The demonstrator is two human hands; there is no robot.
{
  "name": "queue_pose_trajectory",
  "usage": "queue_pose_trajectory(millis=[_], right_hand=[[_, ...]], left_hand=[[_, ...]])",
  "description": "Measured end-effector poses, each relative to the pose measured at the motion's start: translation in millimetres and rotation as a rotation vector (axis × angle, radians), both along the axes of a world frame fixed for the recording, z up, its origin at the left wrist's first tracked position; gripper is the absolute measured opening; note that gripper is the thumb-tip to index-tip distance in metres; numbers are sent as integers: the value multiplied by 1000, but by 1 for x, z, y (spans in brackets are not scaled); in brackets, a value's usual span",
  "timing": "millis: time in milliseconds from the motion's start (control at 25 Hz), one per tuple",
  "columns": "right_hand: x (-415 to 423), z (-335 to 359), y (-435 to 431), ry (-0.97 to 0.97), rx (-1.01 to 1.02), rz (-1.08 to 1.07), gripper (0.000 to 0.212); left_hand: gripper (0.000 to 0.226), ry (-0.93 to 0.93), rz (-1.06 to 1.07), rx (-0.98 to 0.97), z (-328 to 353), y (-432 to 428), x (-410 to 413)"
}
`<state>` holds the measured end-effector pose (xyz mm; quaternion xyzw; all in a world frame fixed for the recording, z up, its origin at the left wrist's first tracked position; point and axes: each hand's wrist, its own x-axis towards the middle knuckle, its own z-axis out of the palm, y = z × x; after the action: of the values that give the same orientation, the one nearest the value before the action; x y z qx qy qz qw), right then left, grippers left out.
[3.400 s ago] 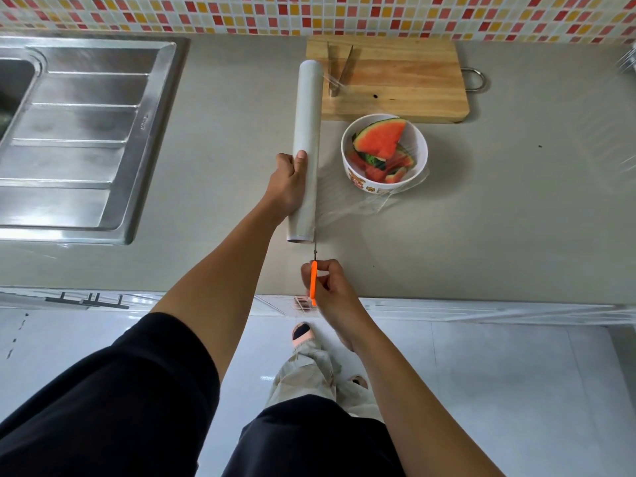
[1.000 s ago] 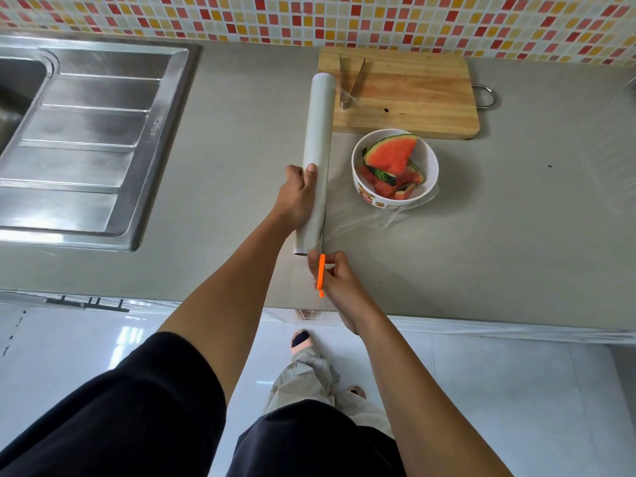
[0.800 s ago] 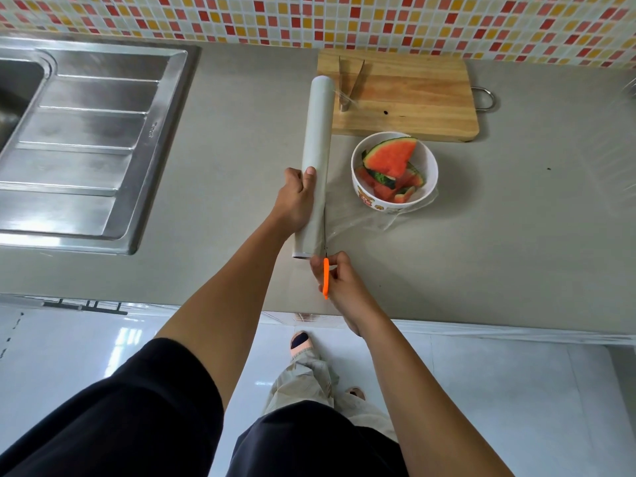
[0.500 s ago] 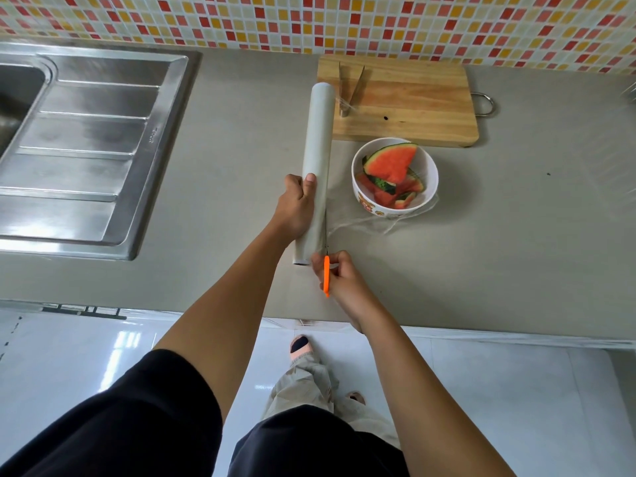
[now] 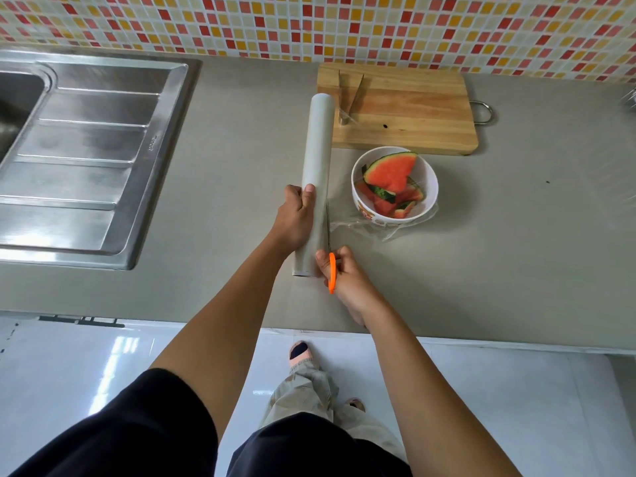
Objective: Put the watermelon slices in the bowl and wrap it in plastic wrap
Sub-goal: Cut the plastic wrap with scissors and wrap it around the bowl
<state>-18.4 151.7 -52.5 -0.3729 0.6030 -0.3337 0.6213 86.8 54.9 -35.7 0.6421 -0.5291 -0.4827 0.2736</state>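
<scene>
The plastic wrap roll (image 5: 316,180) lies on the counter (image 5: 516,270) with its long axis running away from the person, near end at the counter's front, far end beside the cutting board (image 5: 413,115). The left hand (image 5: 296,218) is closed around its near half, thumb on top. The right hand (image 5: 344,273), just right of the roll's near end, is closed on the orange-handled scissors (image 5: 331,270), whose thin blades point up along the roll's right edge. A film sheet (image 5: 347,225) stretches from that edge to the bowl (image 5: 395,187) of watermelon slices (image 5: 392,180), which sits right of the roll and nearer the right hand. The cut, I judge, must run parallel to the roll. Compared with 3.4 s ago, the scissors have moved from below the roll's end to alongside it, the blades now in the film; the roll and bowl look unmoved.
</scene>
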Motion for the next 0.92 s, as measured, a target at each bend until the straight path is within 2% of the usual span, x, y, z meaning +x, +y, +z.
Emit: queue_pose_trajectory(millis=[280,520,760,920], right_hand=[[-3,-3,-18,-21,-2,-14,40],[-5,-5,-42,-42,-8,-26,61],[-4,3,-43,-39,6,-38,53],[-6,10,6,37,94,17,46]], left_hand=[[37,7,-23,8,0,3,1],[37,44,-38,6,-1,3,2],[38,65,-30,23,-1,1,4],[39,51,-16,40,0,-2,4]])
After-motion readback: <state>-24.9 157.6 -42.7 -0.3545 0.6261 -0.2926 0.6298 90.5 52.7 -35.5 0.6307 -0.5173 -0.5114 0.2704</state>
